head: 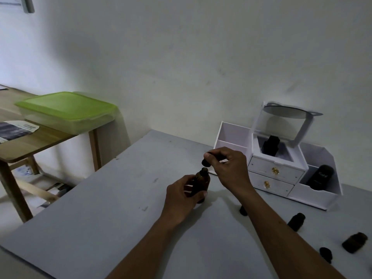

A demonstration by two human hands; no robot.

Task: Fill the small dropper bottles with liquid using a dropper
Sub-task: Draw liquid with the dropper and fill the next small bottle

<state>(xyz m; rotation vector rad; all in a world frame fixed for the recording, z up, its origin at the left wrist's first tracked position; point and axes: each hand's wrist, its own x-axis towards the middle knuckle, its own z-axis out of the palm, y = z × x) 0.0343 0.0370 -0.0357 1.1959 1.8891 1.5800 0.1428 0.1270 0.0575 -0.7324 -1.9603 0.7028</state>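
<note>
here left hand (182, 196) grips bottle (200, 183), right hand (229, 168) pinches cap (205, 162).

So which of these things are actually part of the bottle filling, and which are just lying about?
In use: amber bottle in left hand; dropper cap in right hand; small bottles on grey table.

Lying about: white organizer, green-lidded box, wooden table.

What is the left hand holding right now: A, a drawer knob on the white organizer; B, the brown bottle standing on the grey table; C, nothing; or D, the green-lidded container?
B: the left hand wraps around the upright brown bottle on the grey table, while the right hand holds the dark dropper cap just above its open neck.
</note>
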